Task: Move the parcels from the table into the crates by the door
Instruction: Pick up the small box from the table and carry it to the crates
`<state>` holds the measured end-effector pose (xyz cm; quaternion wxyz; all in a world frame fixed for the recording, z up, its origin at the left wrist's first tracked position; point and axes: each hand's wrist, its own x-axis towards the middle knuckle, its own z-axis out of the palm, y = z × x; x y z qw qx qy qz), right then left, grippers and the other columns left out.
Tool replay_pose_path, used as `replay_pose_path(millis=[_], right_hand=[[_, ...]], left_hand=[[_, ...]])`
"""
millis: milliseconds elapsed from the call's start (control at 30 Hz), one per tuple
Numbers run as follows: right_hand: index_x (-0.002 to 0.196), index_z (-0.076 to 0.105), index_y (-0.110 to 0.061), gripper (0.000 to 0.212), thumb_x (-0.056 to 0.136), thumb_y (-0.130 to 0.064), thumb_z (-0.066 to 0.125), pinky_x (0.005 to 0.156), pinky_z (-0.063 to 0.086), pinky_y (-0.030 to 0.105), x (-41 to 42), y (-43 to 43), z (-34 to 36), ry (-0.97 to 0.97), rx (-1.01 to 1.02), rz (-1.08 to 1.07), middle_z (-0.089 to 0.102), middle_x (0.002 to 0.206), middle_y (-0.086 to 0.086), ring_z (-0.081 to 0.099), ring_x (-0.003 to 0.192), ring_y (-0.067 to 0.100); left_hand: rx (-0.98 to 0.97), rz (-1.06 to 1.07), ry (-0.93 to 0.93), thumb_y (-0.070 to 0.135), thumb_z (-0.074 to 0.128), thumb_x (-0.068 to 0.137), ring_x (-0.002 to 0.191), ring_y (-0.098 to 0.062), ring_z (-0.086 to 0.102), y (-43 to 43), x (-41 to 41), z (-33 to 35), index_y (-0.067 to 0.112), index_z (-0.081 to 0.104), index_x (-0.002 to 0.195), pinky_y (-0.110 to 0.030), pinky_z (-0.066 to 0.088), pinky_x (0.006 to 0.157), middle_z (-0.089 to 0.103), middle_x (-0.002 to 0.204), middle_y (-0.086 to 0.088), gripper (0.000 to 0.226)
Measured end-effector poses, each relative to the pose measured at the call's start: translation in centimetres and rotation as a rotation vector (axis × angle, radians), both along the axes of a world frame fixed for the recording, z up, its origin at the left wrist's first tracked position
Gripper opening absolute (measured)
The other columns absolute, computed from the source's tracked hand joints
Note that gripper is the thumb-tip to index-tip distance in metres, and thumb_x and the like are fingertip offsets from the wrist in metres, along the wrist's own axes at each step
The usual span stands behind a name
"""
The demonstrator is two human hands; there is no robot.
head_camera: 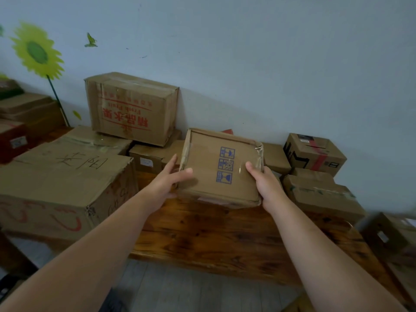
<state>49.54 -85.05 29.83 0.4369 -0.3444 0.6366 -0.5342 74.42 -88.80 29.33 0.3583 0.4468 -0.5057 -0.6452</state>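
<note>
A flat square cardboard parcel [209,167] with three blue handling symbols is tilted up over the wooden table [202,235]. My left hand [166,183] grips its left edge, thumb on top and fingers behind. My right hand [266,183] grips its lower right corner, thumb on the top face. No crates or door are in view.
A big box with handwriting [60,188] fills the table's left. A red-printed fruit box [130,106] is stacked on others at the back. Smaller boxes [315,154] [322,194] stand to the right, another [387,237] at the far right edge. The wall is close behind.
</note>
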Motion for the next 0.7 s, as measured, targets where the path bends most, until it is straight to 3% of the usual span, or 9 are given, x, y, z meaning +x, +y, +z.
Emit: replay_pose_path(millis=[67,100,133,200,267,367,433,567,700], right_hand=[[0.127,0.052,-0.018,0.050,0.085,-0.043,0.065,0.092,0.050,0.046,-0.7,-0.3,0.7,-0.052,0.003,0.036,0.064,0.117,0.003,0.062,0.103,0.024],[0.125,0.054,-0.018,0.048,0.085,-0.043,0.065,0.093,0.049,0.046,-1.1,-0.4,1.1,-0.060,0.010,0.054,0.065,0.116,0.004,0.062,0.104,0.024],[0.122,0.056,-0.019,0.047,0.084,-0.045,0.065,0.095,0.047,0.046,-1.3,-0.4,1.5,-0.058,0.019,0.066,0.065,0.117,0.004,0.061,0.105,0.024],[0.118,0.061,-0.022,0.051,0.079,-0.054,0.064,0.100,0.041,0.047,-1.5,-0.3,2.0,-0.054,0.036,0.082,0.065,0.119,0.004,0.058,0.110,0.025],[0.118,0.062,-0.027,0.064,0.070,-0.068,0.057,0.097,0.042,0.049,-1.5,-0.1,2.3,-0.078,0.021,0.110,0.064,0.120,0.004,0.056,0.113,0.027],[0.119,0.063,-0.030,0.072,0.067,-0.076,0.045,0.076,0.048,0.043,-1.4,0.2,2.3,-0.120,-0.028,0.170,0.068,0.114,0.006,0.060,0.107,0.026],[0.113,0.066,-0.032,0.066,0.071,-0.075,0.041,0.074,0.048,0.041,-1.4,0.5,2.0,-0.103,-0.063,0.200,0.072,0.107,0.002,0.063,0.103,0.023],[0.110,0.068,-0.029,0.050,0.074,-0.061,0.053,0.083,0.047,0.039,-1.1,1.4,1.0,-0.028,-0.126,0.223,0.072,0.105,-0.005,0.063,0.103,0.018],[0.109,0.064,-0.015,0.029,0.081,-0.019,0.070,0.079,0.049,0.031,-1.0,1.8,0.3,0.040,-0.160,0.137,0.074,0.093,-0.004,0.067,0.094,0.017]], left_hand=[[-0.021,-0.102,-0.005,0.041,0.085,0.052,0.134,-0.028,0.034,-0.1,0.6,-0.3,0.032,0.017,0.149,-0.057,0.021,0.110,0.036,0.146,-0.001,0.119],[-0.048,-0.143,-0.041,0.040,0.087,0.048,0.130,-0.025,0.038,-0.2,0.6,-0.4,0.030,0.023,0.148,-0.053,0.025,0.110,0.042,0.141,0.001,0.119],[-0.076,-0.165,-0.086,0.034,0.089,0.050,0.125,-0.022,0.044,-0.3,0.5,-0.4,0.029,0.031,0.144,-0.047,0.032,0.107,0.050,0.134,0.003,0.111],[-0.138,-0.115,-0.156,0.020,0.084,0.064,0.111,-0.013,0.054,-0.5,-0.1,-0.4,0.033,0.049,0.127,-0.030,0.045,0.089,0.062,0.113,0.011,0.073],[-0.208,-0.022,-0.183,0.020,0.075,0.076,0.095,-0.001,0.056,-0.8,-0.5,-0.4,0.039,0.055,0.110,-0.018,0.043,0.071,0.062,0.099,0.021,0.044],[-0.270,0.045,-0.168,0.034,0.066,0.084,0.095,0.001,0.056,-1.2,-0.5,-0.7,0.035,0.057,0.117,-0.016,0.043,0.070,0.063,0.102,0.022,0.034],[-0.279,0.071,-0.178,0.041,0.061,0.086,0.092,0.004,0.056,-1.3,-0.4,-0.6,0.037,0.057,0.114,-0.014,0.041,0.066,0.062,0.098,0.024,0.028],[-0.247,0.151,-0.197,0.048,0.057,0.085,0.081,0.005,0.054,-1.8,-0.8,-0.4,0.039,0.056,0.095,-0.017,0.039,0.063,0.060,0.086,0.026,0.014],[-0.228,0.244,-0.238,0.059,0.056,0.081,0.080,-0.003,0.057,-2.2,-1.2,-0.2,0.033,0.058,0.077,-0.022,0.038,0.061,0.063,0.081,0.017,0.027]])
